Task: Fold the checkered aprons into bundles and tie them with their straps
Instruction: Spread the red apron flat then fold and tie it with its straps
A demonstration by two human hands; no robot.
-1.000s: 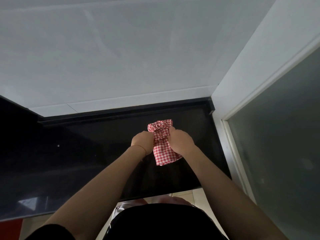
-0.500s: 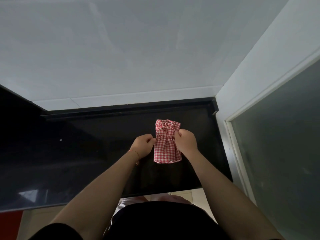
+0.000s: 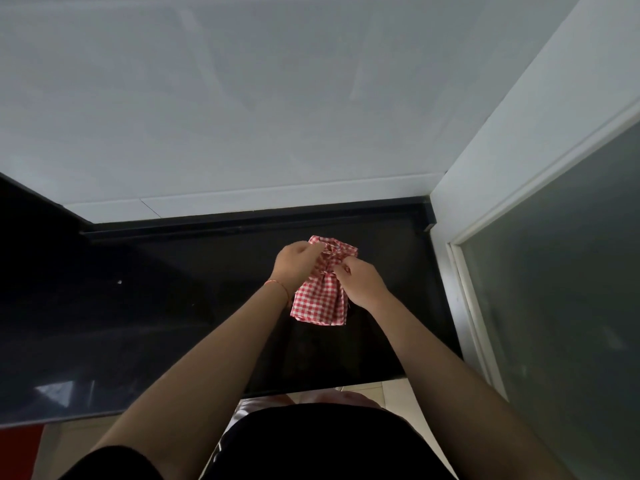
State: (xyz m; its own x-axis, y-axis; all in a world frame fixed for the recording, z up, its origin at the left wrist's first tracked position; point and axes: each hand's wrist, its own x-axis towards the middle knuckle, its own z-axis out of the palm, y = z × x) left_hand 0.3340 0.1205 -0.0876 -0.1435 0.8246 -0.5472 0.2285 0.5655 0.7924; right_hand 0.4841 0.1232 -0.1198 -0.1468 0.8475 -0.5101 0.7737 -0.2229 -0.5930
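On the black counter, toward its right end near the back edge, sits your apron bundle: red-and-white gingham cloth, soft & creased, folded to a rough rectangle w/ a cinched waist about a third down. Below the cinch the fabric flares into a flat skirt-like block w/ vertical pleats; above it the top puffs into a ruffled, crumpled edge. A thin strap of the same check wraps the waist.

Your left hand is at the bundle's upper left, fingers curled, pinching fabric or strap near the ruffled top; which one, can't tell. Your right hand is at the right of the cinch, thumb & fingertips pinched on the strap. A thin red cord bracelet circles your left wrist.

Countertop is glossy, dark, smooth, w/ faint reflections & a raised back lip. Behind it, pale matte wall tiles w/ fine grout lines. To the right, a white frame w/ a frosted grey-green glass panel. Black sleeves & top at the bottom edge.
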